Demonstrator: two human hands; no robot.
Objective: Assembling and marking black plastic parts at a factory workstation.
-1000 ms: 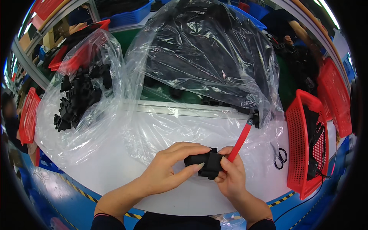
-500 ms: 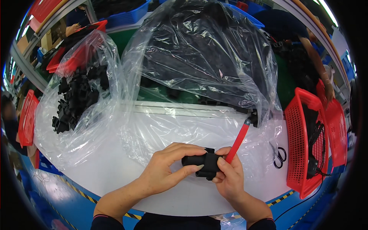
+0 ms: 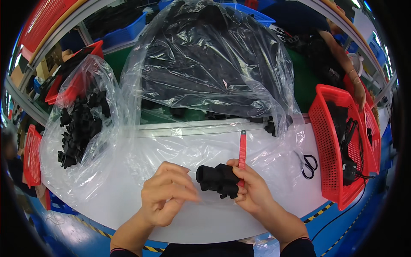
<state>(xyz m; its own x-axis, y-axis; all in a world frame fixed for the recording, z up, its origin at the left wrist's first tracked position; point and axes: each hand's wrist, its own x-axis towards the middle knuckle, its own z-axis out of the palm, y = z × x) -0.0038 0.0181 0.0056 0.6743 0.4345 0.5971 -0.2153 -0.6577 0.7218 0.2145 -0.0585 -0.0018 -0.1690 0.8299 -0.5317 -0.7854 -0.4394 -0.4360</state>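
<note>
My right hand (image 3: 253, 188) is closed around a black molded plastic part (image 3: 218, 177) with a round tube end pointing left. The same hand also holds a long, flat red stick-like tool (image 3: 242, 150), its tip with a small round fitting pointing away from me. Left of the part, my left hand (image 3: 167, 195) is apart from it, holding nothing. Its fingers are loosely bent and apart, the fingertips smeared by motion. Beyond both hands, a big clear plastic bag (image 3: 214, 64) of black pieces spreads over the table.
A smaller clear bag (image 3: 81, 128) of black parts lies at the left. Black-handled scissors (image 3: 309, 166) rest near a red basket (image 3: 325, 145) with black parts and cables at the right. Another person's arm (image 3: 349, 68) reaches in at the far right. The white table (image 3: 201, 227) curves toward me.
My left hand has let go of the black part and moved left. My right hand has turned the part, and the red tool now stands more upright. The whole view has shifted slightly.
</note>
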